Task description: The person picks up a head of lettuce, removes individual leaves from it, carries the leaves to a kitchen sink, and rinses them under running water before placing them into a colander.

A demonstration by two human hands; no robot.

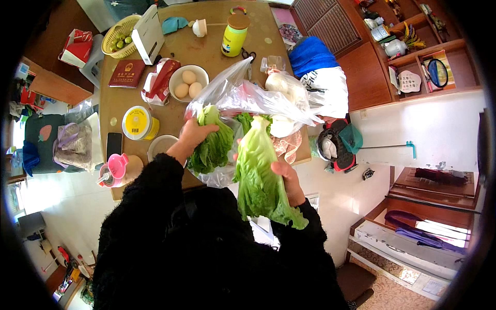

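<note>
My left hand (194,136) is closed round a dark-green head of lettuce (214,146) at the table's near edge. In my right hand (289,182) is a paler lettuce (257,173), its stem end pointing away from me and its frilly leaves hanging toward my body. Most of that hand's fingers are hidden behind the leaves. A clear plastic bag (227,95) lies crumpled just beyond both lettuces, with more green leaves showing between them. Farther right, whitish things sit under clear plastic (289,88).
Beyond my left hand stand a white bowl of three eggs (188,77), a red-and-white packet (160,82) and a yellow-lidded tub (139,123). Nearer are a phone (114,144) and a pink-topped bottle (124,168). A yellow jar (235,36) and scissors (249,56) are at the back.
</note>
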